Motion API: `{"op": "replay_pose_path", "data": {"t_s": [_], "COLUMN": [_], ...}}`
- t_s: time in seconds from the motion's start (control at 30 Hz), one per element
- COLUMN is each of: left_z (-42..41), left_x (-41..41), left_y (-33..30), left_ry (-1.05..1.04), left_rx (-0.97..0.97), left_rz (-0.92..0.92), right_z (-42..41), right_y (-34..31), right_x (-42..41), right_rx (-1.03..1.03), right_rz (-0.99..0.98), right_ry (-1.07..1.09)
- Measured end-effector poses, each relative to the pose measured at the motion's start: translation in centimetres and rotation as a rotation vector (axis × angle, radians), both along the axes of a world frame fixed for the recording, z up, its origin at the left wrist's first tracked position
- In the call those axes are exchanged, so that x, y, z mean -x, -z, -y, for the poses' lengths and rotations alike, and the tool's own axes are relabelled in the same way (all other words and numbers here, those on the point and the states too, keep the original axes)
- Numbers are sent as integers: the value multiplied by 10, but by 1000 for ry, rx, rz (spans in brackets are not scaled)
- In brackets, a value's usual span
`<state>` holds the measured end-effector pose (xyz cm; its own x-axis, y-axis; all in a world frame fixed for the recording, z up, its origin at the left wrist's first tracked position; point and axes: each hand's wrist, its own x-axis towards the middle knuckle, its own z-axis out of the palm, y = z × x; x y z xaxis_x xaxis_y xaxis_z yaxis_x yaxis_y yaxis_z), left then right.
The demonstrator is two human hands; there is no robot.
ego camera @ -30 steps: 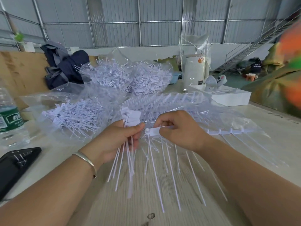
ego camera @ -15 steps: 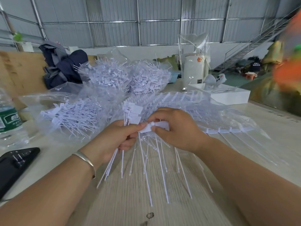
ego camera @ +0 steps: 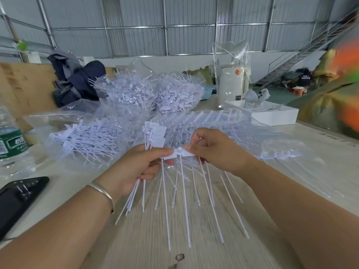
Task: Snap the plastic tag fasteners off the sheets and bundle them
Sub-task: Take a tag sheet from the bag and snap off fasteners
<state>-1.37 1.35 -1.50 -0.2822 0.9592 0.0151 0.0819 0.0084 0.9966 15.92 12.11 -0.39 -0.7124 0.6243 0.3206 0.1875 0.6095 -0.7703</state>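
My left hand (ego camera: 136, 167) grips a bundle of loose white tag fasteners (ego camera: 154, 136), their flat heads above my fingers and their thin tails hanging below. Its thumb and forefinger also pinch the left end of a fastener strip (ego camera: 179, 153). My right hand (ego camera: 215, 150) pinches the same strip from the right, with several long tails dangling from it over the table. Behind my hands lies a stack of fastener sheets (ego camera: 213, 123) in clear plastic.
A clear bag of loose fasteners (ego camera: 87, 140) lies to the left, and two heaped bags (ego camera: 151, 92) sit behind. A water bottle (ego camera: 9, 140) and a black phone (ego camera: 17, 197) are at far left. A white box (ego camera: 272, 113) stands at right on the wooden table (ego camera: 194, 249).
Both hands have lifted slightly and the strip now spans between them. The left thumb has taken hold of the strip's left end.
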Motion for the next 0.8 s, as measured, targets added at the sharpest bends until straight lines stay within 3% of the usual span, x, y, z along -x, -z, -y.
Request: {"op": "replay_pose_path", "data": {"t_s": [0.4,0.8], "left_z": [1,1], "left_x": [-7,-9], "left_y": [-4,-4], "left_ry": [51,207], "left_rx": [48,78], "left_rz": [-45,-198], "right_z": [-1,-2], "right_y": [-5,-10], "right_x": [-4,-5], "right_rx": [245,310], "right_rz": [-182,-115], "right_ry": [-120,-203]}}
